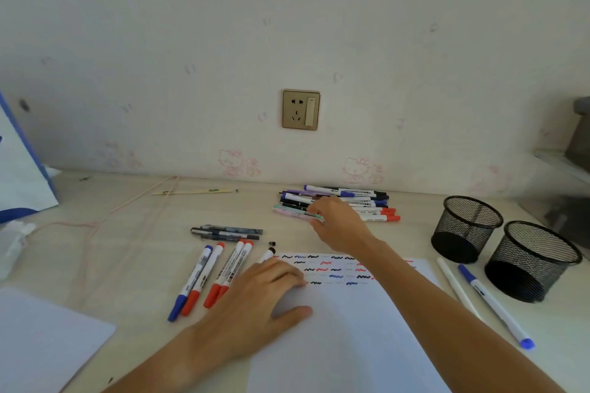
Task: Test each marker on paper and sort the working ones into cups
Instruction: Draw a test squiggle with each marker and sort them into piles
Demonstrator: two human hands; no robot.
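A white paper [351, 335] with rows of black, red and blue squiggles [332, 269] lies in front of me. My left hand [255, 303] rests flat on its left edge, and a black-capped marker [269, 254] sticks out from under the fingers. My right hand [338, 226] reaches to the pile of markers [351, 198] by the wall and pinches a teal pen [295, 211] at the pile's front. Two black mesh cups [466, 226] [533, 262] stand at the right and look empty.
Blue and red markers [207, 277] and dark pens [226, 232] lie left of the paper. A white marker [455, 285] and a blue one [495, 305] lie beside the cups. A second sheet [41, 338], a bag [19, 169] and a pink cord [95, 222] are at the left.
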